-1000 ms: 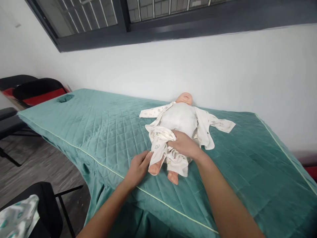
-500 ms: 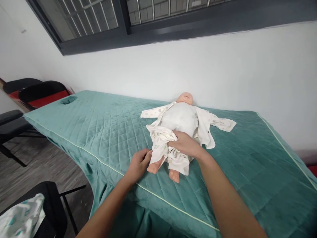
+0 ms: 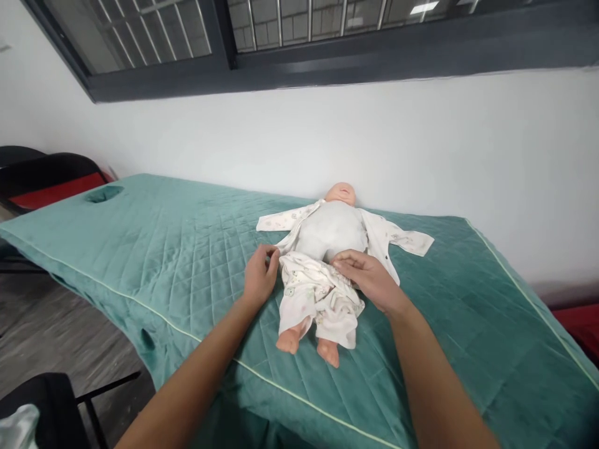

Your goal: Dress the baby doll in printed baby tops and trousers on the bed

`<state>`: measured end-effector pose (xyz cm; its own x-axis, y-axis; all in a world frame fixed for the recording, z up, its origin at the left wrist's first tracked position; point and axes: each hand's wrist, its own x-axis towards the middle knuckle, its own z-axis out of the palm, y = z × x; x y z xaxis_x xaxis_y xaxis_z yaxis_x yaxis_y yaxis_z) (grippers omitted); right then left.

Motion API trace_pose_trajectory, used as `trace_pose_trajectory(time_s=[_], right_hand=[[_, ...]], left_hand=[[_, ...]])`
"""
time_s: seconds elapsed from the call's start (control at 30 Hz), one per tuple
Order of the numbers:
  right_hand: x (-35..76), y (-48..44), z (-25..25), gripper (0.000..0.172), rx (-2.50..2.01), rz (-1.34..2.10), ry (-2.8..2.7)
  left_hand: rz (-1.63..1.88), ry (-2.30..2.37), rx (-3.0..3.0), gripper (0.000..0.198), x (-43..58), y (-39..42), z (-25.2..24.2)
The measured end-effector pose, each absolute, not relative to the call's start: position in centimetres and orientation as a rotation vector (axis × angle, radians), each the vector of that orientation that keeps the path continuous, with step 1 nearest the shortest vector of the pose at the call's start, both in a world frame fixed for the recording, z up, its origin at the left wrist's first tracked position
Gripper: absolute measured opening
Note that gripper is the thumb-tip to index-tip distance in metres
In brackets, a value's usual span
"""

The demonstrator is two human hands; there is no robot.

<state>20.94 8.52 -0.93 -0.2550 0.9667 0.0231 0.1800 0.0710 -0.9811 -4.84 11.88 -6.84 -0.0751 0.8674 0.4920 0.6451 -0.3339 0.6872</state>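
Observation:
A baby doll (image 3: 333, 231) lies on its back on the green quilted bed, its head toward the wall. It wears an open white baby shirt (image 3: 378, 236), sleeves spread to both sides. Patterned white baby trousers (image 3: 304, 293) cover its legs, with both feet showing below the cuffs. My left hand (image 3: 261, 273) is closed in a pinch at the lower corner of the shirt, beside the trousers' waist. With fingers closed, my right hand (image 3: 367, 277) grips the trousers' waistband at the other side. The right fingertips are partly hidden by the cloth.
The green bed cover (image 3: 187, 249) has a face hole (image 3: 103, 194) at its far left. Behind it rise a white wall and a barred window (image 3: 299, 37). A black chair (image 3: 44, 408) with a patterned cloth (image 3: 19, 427) stands at lower left.
My left hand has moved from the trouser cuff up to waist height. The right hand has shifted toward the side of the waistband, and the bunched trousers lie more spread out. The view has shifted slightly.

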Motion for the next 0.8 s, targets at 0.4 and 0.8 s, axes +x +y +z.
trace_pose_trajectory(time_s=[0.4,0.8], right_hand=[[27.0,12.5,-4.7,0.043,-1.75,0.2,-1.148],[26.8,12.9,-5.0,0.042,-2.076,0.326,-1.284]], left_hand=[[0.85,1.507,2.356,0.021,-3.0,23.0,-5.7],[1.216,1.589,1.574,0.033,-7.3,24.4,-5.3]])
